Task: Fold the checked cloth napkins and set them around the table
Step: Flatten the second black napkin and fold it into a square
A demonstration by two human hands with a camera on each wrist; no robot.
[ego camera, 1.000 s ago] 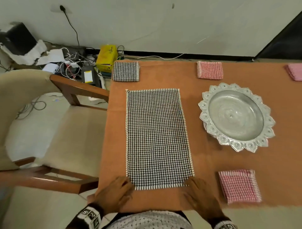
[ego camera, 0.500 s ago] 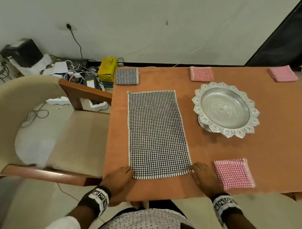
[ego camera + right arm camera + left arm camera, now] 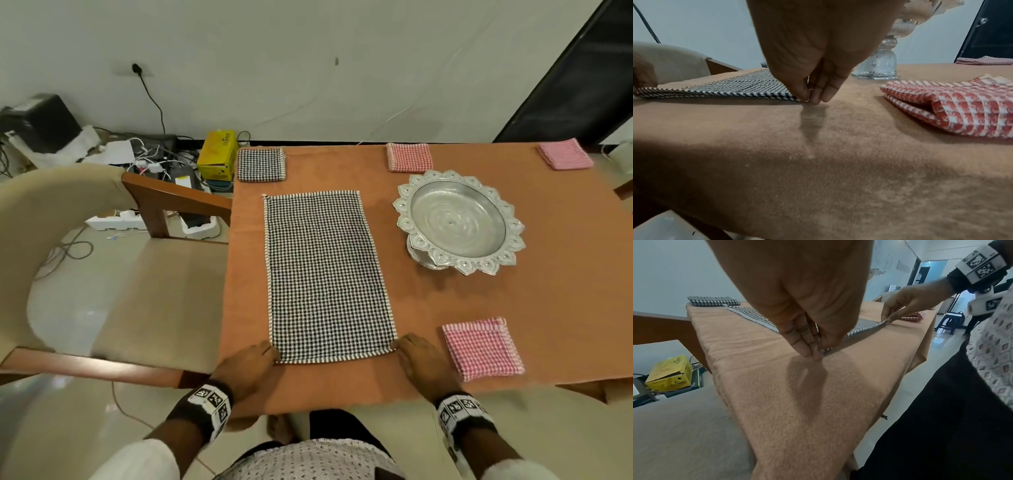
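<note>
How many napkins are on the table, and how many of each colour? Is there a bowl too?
Black-and-white checked cloth napkins: 2, one long unfolded napkin pinched at its near corners by the left hand and right hand, one small folded square.
Red or pink checked folded napkins: 3.
Silver scalloped pedestal bowl: 1.
Total: 6 things.

A scalloped silver pedestal bowl (image 3: 458, 222) stands at two o'clock on the orange tablecloth (image 3: 513, 308), a beige chair (image 3: 102, 260) at nine, a yellow box (image 3: 218, 155) at eleven.
</note>
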